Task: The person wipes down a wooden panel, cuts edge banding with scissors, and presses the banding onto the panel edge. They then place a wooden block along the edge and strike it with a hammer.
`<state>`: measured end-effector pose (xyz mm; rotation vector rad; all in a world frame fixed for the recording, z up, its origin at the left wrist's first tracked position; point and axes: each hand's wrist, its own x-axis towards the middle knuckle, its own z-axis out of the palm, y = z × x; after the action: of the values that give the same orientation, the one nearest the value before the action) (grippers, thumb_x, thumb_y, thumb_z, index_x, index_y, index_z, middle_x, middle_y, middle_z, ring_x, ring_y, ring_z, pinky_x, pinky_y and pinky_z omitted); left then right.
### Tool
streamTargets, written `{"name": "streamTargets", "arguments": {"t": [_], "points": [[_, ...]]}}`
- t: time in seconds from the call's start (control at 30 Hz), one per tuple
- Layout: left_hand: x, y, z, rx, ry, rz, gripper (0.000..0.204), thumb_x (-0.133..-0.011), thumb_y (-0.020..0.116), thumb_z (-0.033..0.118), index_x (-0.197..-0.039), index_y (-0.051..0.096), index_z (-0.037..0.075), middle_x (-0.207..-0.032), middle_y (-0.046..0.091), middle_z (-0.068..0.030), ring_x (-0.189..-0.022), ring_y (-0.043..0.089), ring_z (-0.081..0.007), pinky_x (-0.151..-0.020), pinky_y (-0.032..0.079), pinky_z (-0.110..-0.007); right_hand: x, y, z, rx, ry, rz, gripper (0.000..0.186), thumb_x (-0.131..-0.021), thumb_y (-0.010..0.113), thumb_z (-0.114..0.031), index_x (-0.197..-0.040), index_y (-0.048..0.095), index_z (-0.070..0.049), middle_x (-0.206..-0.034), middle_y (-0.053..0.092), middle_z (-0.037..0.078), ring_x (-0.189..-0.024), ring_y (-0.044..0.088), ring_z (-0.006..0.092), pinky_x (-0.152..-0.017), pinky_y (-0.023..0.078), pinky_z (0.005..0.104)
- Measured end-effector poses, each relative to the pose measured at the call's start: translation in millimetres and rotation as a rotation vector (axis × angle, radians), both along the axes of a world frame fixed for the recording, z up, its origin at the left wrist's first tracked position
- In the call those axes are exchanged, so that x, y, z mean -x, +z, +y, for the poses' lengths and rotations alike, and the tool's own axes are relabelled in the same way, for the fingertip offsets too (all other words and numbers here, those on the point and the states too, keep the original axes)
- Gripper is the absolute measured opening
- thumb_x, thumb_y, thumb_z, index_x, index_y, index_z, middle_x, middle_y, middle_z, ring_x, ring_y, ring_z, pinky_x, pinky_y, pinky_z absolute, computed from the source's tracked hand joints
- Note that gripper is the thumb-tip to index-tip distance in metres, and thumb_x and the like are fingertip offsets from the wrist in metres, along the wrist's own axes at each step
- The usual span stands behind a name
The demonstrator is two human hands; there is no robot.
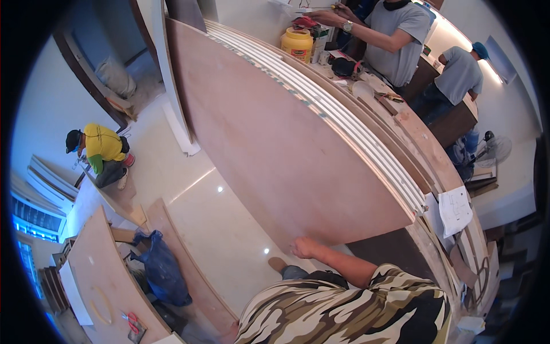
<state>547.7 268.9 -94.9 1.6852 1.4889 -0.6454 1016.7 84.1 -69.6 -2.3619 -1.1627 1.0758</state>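
My right hand (303, 248) reaches in from the lower right with fingers curled, at the lower part of a large upright pinkish-brown panel (281, 160); whether it grips anything I cannot make out. The panel stands against a stack of boards with white edges (355, 150), with a dark board (384, 258) beside its lower end. A small patch of my left hand (232, 329) shows at the lower edge, mostly hidden by my camouflage clothing, so its fingers are out of sight. A paper drawing (455, 212) hangs over board ends at the right.
A person in yellow (100, 149) crouches at the left. Two grey-shirted workers (395, 51) are beyond the stack, near a yellow tub (297, 45) and tools. Lower left, boards (97, 275) hold red-handled scissors (133, 321), beside a blue bag (160, 269). A doorway (120, 40) is upper left.
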Motion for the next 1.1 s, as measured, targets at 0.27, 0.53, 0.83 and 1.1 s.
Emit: {"name": "streamTargets", "arguments": {"t": [0.27,0.53,0.83,1.1], "points": [[-1,3,10,-0.02,0.024,0.062,0.052,-0.087,0.065,0.038,-0.12,0.066,-0.002,-0.118,0.066,-0.0269,-0.11,0.064,-0.0414,-0.095,0.049,-0.047,-18,-10,-19,-0.066,-0.02,0.048,0.042,-0.089,0.063,-0.036,-0.119,0.069,-0.007,-0.107,0.067,0.025,-0.101,0.065,0.0395,-0.09,0.052,0.0479],[-11,0,14,-0.014,0.008,0.056,0.051,-0.088,0.065,0.038,-0.119,0.067,-0.002,-0.118,0.066,-0.027,-0.111,0.063,-0.0414,-0.096,0.049,-0.047,-33,-2,-13,-0.365,-0.967,1.313,0.044,-0.1,0.057,-0.035,-0.132,0.054,-0.006,-0.126,0.061,0.009,-0.107,0.063,0.0221,-0.089,0.053,0.0416],[16,-11,4,-0.069,0.116,-0.087,0.051,-0.088,0.064,0.039,-0.118,0.067,-0.003,-0.118,0.066,-0.0271,-0.112,0.063,-0.0414,-0.096,0.049,-0.047,3,19,-69,-0.252,-0.833,1.211,0.045,-0.102,0.054,-0.036,-0.135,0.053,-0.006,-0.135,0.059,0.012,-0.109,0.062,0.0235,-0.091,0.051,0.0417],[51,-10,-86,-0.14,0.307,-0.022,0.053,-0.087,0.063,0.042,-0.114,0.069,-0.003,-0.118,0.066,-0.027,-0.113,0.062,-0.0414,-0.099,0.049,-0.047,13,-30,-60,0.088,-0.743,1.064,0.046,-0.093,0.063,-0.04,-0.124,0.058,-0.007,-0.118,0.064,0.012,-0.101,0.062,0.0239,-0.081,0.051,0.0401]]}}
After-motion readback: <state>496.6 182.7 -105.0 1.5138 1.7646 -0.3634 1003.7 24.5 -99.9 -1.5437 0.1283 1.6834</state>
